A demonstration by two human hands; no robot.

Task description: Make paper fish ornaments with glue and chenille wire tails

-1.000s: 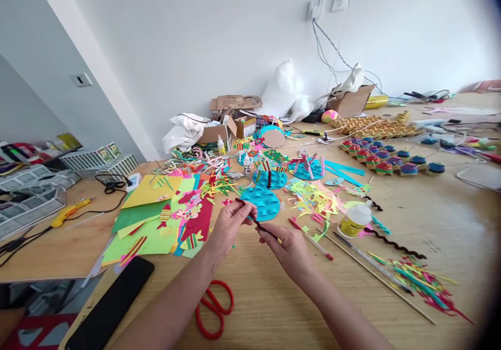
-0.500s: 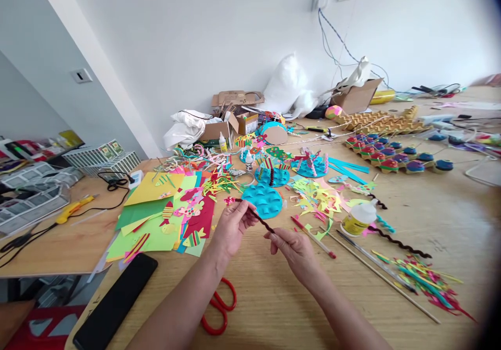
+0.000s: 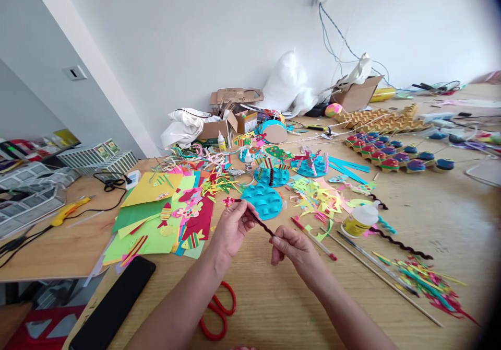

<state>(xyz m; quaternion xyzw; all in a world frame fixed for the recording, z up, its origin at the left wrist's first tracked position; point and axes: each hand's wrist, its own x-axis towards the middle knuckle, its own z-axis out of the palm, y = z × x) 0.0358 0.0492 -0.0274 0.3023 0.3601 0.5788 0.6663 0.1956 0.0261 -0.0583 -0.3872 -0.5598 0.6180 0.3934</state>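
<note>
A dark brown twisted pipe cleaner (image 3: pixel 261 223) stretches between my hands above the wooden table. My left hand (image 3: pixel 234 228) pinches its upper left part between thumb and fingers. The lower right end is pinched by my right hand (image 3: pixel 290 246). Just beyond my hands lies a round blue base (image 3: pixel 262 201) with a wavy surface. Red-handled scissors (image 3: pixel 217 308) rest near my left forearm, their blades hidden under it. Another brown wavy pipe cleaner (image 3: pixel 403 243) lies at the right, by a white glue bottle (image 3: pixel 360 218).
Coloured paper sheets (image 3: pixel 148 219) and a black phone (image 3: pixel 113 304) are at the left. A red pen (image 3: pixel 314 239) and a thin wooden stick (image 3: pixel 385 278) lie at the right. Decorated blue bases (image 3: pixel 311 166) and painted egg trays (image 3: pixel 391 154) stand farther back.
My right hand has shifted very slightly and its fingers have curled a little differently on the pipe cleaner's end. The camera view has shifted slightly.
</note>
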